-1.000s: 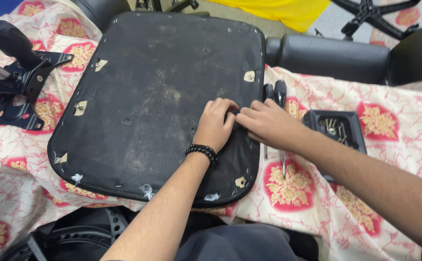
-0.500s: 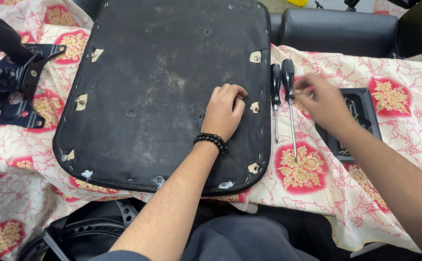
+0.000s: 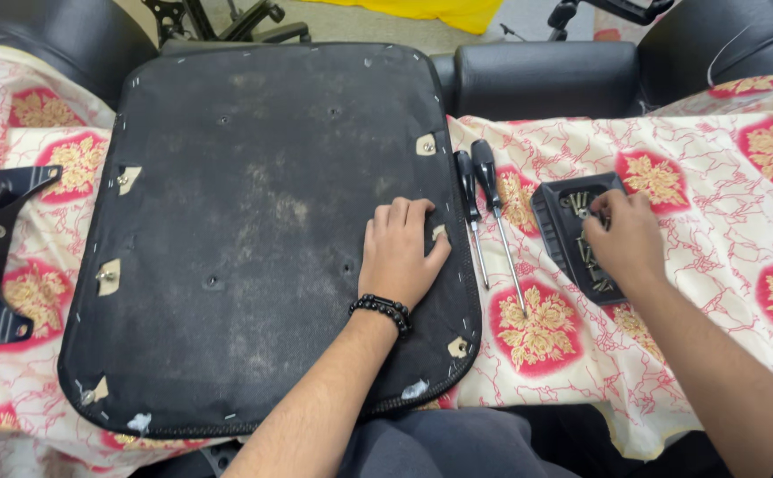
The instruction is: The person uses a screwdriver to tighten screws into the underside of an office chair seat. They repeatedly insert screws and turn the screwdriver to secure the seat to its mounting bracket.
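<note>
Tray (image 3: 553, 211) half hidden under right hand (image 3: 627, 235), screws (image 3: 578, 204) inside small and hard to count.

Black, shallow, rectangular; lying on the floral cloth (image 3: 723, 204) right of two screwdrivers (image 3: 485, 221), long axis running near to far, tilted slightly left. Fingertips curled into it, grasp unclear. Left hand (image 3: 399, 252) spread flat, pressing the dusty black seat base (image 3: 262, 230).

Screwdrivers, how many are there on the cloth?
2. Both lie side by side on the cloth, between the black seat base and the tray: the shorter screwdriver nearer the base, the longer screwdriver nearer the tray. More may be out of view.
</note>
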